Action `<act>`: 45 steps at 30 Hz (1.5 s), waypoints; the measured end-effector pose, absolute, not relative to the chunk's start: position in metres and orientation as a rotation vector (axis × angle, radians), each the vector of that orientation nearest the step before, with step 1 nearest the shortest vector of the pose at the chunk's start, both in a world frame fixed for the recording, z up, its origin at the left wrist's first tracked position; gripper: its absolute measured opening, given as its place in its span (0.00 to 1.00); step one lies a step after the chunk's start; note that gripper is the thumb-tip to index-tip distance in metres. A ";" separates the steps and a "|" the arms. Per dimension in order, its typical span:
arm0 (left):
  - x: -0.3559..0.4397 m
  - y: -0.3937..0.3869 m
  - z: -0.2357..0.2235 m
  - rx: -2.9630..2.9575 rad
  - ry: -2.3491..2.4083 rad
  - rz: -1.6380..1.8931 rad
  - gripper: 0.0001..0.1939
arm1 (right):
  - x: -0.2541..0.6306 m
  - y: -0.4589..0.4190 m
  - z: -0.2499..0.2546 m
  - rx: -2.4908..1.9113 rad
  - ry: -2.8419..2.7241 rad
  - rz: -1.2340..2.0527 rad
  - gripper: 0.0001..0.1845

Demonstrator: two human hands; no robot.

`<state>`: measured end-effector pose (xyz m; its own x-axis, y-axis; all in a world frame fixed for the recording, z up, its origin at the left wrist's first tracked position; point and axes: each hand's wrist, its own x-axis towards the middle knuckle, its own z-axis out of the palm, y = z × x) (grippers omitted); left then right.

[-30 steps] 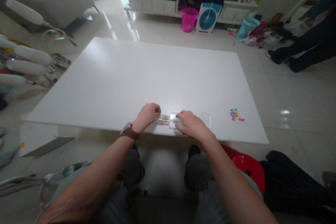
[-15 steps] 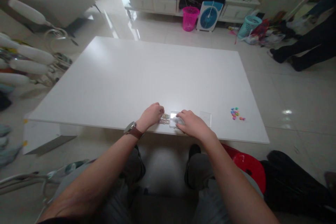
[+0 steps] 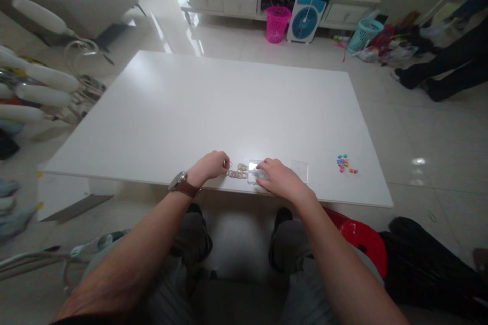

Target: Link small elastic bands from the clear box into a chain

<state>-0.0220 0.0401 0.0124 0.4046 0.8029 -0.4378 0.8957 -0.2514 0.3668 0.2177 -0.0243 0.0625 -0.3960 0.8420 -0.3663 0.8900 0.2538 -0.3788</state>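
Note:
My left hand (image 3: 215,165), with a brown-strapped watch on the wrist, pinches what looks like a small thin ring at its fingertips. Just right of it a row of overlapping small rings (image 3: 237,175) lies on the white table, and above that row sits a small heap of yellowish rings (image 3: 242,167). My right hand (image 3: 274,175) grips a clear plastic box (image 3: 252,166), thumb and fingers on its right part, which they partly cover. Behind that hand, a flat clear plastic piece (image 3: 301,170) lies on the table.
Several small colourful pieces (image 3: 343,163) lie near the right end of the white table (image 3: 236,101). A red stool (image 3: 364,244) stands below the front edge. Beyond the table are a pink basket (image 3: 277,25), a blue fan (image 3: 306,20) and a person's legs (image 3: 442,71).
My left hand has moved left, away from the yellowish heap, uncovering it and more of the ring row. My right hand stays on the box. The view has shifted slightly.

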 end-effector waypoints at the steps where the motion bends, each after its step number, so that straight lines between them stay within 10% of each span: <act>1: -0.022 0.039 0.011 2.100 1.439 -0.219 0.10 | 0.217 -0.024 0.062 1.672 2.415 -0.827 0.18; 12: -0.025 0.041 0.009 2.124 1.462 -0.286 0.08 | 0.220 -0.024 0.059 1.685 2.448 -0.830 0.17; 24: 0.009 0.028 0.032 1.611 1.127 0.444 0.04 | 0.195 -0.016 0.049 2.067 2.648 -1.365 0.02; 45: -0.023 0.024 0.016 2.006 1.411 0.090 0.10 | 0.186 0.003 0.024 1.983 2.260 -0.550 0.12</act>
